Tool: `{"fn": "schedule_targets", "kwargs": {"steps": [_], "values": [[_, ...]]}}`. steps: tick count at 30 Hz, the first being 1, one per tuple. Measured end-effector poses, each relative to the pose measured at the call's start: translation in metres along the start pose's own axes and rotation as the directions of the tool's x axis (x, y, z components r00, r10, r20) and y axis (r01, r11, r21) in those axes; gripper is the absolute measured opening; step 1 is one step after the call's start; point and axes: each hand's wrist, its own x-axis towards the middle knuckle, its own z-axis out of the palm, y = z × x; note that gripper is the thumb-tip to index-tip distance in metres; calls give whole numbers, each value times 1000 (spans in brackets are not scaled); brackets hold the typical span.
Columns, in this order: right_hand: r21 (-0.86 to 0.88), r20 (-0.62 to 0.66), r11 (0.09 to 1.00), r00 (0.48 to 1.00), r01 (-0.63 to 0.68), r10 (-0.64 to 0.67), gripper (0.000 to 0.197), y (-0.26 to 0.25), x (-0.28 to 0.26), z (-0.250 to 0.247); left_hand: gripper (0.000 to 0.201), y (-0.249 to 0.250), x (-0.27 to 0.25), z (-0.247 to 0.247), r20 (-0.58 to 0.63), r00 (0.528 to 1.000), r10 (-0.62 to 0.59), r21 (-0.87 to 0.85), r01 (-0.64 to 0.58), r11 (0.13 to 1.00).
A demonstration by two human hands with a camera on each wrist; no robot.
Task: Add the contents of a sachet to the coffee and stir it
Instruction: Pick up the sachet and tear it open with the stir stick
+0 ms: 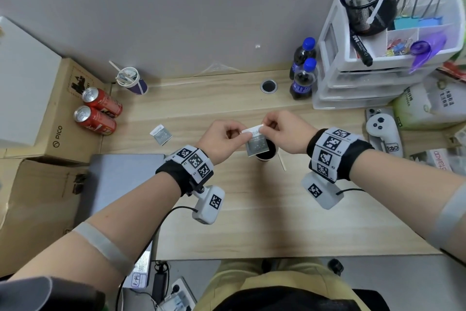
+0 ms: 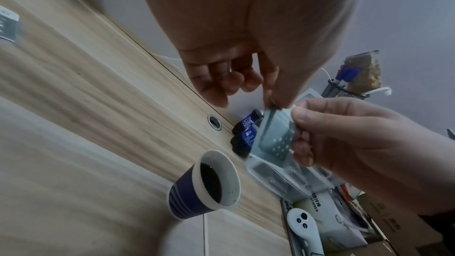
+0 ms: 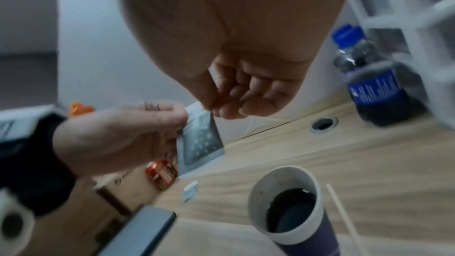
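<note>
A small grey-and-white sachet [image 1: 256, 143] hangs above a blue paper cup of black coffee [image 1: 267, 155]. My left hand [image 1: 222, 140] pinches its top left corner between thumb and forefinger. My right hand [image 1: 282, 131] pinches the top right corner. From the left wrist the sachet [image 2: 275, 135] shows between both hands, with the cup [image 2: 209, 184] standing below on the wood. From the right wrist the sachet [image 3: 202, 139] hangs left of the cup [image 3: 288, 203]. A thin stirring stick [image 1: 281, 163] lies on the table just right of the cup.
A second sachet [image 1: 161, 134] lies on the wooden table [image 1: 227, 222] to the left. Two red cans [image 1: 98, 112] and another cup [image 1: 132, 81] stand far left. Two dark bottles [image 1: 302, 76], white drawers [image 1: 373, 78] and a white controller [image 1: 383, 131] are at the right.
</note>
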Motion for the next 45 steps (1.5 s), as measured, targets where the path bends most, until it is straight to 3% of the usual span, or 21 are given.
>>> {"fn": "schedule_targets", "kwargs": {"steps": [4, 8, 26, 31, 37, 42, 45], "values": [[33, 68, 999, 997, 22, -24, 13, -1, -5, -1, 15, 2, 1, 1, -32, 999, 33, -29, -34, 999], [-123, 42, 988, 996, 89, -85, 13, 1, -8, 0, 5, 7, 1, 5, -17, 999, 48, 6, -48, 999], [-200, -38, 963, 981, 180, -191, 19, -4, -15, 1, 16, 15, 2, 15, 17, 1000, 24, 133, -26, 991], [-9, -59, 997, 995, 80, -81, 17, -2, -10, 1, 20, 18, 3, 20, -54, 997, 53, 166, -44, 985], [150, -90, 989, 996, -11, 25, 19, 0, -3, 5, 16, 24, 0, 24, -115, 973, 200, 244, -168, 955], [152, -112, 988, 993, -14, 32, 16, 2, -2, 4, 10, 24, 3, 23, -147, 984, 100, 224, -65, 972], [152, -98, 988, 995, 6, 9, 11, 3, -3, 4, 21, 21, 4, 22, -101, 995, 26, 150, -11, 989]]}}
